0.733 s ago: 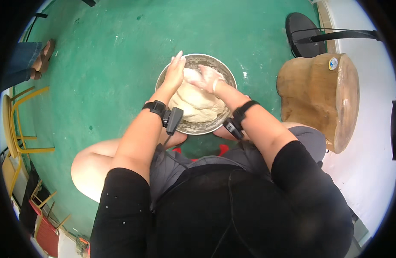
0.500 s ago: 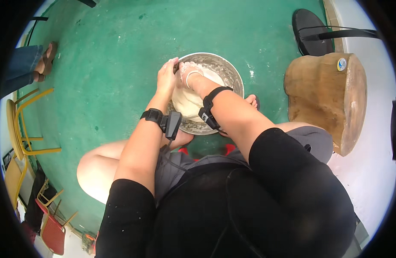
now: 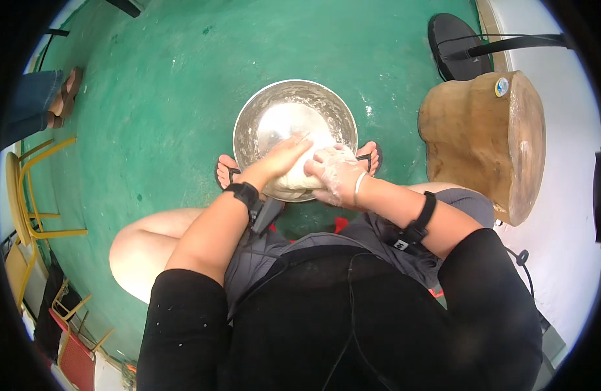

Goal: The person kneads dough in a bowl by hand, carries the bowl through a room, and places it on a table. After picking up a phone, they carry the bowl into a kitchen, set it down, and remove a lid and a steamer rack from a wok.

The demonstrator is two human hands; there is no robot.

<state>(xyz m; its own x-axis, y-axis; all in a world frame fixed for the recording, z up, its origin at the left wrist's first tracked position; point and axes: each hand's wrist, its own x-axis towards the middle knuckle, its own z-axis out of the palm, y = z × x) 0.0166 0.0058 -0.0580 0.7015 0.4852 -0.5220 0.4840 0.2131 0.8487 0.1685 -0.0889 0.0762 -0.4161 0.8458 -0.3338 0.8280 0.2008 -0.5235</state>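
A round metal bowl point(image 3: 237, 133) stands on the floor between my feet, its inner wall smeared with flour or dough. Pale, soft dough point(image 3: 294, 180) lies in the near half of the bowl, and the shiny bottom shows beyond it. My left hand point(image 3: 286, 156) rests on the dough from the left, fingers stretched out and pointing to the right. Coated in white flour, my right hand point(image 3: 338, 172) grips the dough's right side with its fingers bent over it. Its thumb is low, near the bowl's near rim. The underside of the dough is hidden.
To the right stands a wooden stump point(image 3: 473, 133) with a small round tin or sticker on it. Behind it is a black round stand base point(image 3: 454, 45). Yellow-framed chairs point(image 3: 30, 189) and another person's sandalled foot point(image 3: 67, 94) are at the left.
Both hands have moved from the bowl's far left rim toward me. My right hand has swung to the right, and the dough now lies gathered at the near side.
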